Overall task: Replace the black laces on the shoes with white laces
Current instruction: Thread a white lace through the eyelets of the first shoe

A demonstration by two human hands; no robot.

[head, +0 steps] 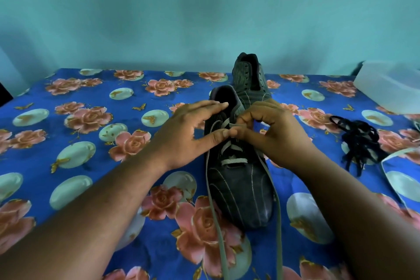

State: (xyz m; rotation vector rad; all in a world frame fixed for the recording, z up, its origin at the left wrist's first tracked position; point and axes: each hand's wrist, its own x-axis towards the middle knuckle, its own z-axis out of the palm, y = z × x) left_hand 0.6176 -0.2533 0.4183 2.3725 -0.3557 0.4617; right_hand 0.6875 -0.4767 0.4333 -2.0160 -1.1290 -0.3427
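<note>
Pinching white lace, right fingers curled

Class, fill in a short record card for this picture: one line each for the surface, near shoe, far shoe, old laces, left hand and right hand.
surface: blue flowered cloth
near shoe: dark shoe, partly threaded with white lace
far shoe: second shoe, no lace visible
old laces: black laces heaped on the right
left hand: left hand steadies the near shoe
right hand: right hand pinches the lace
</note>
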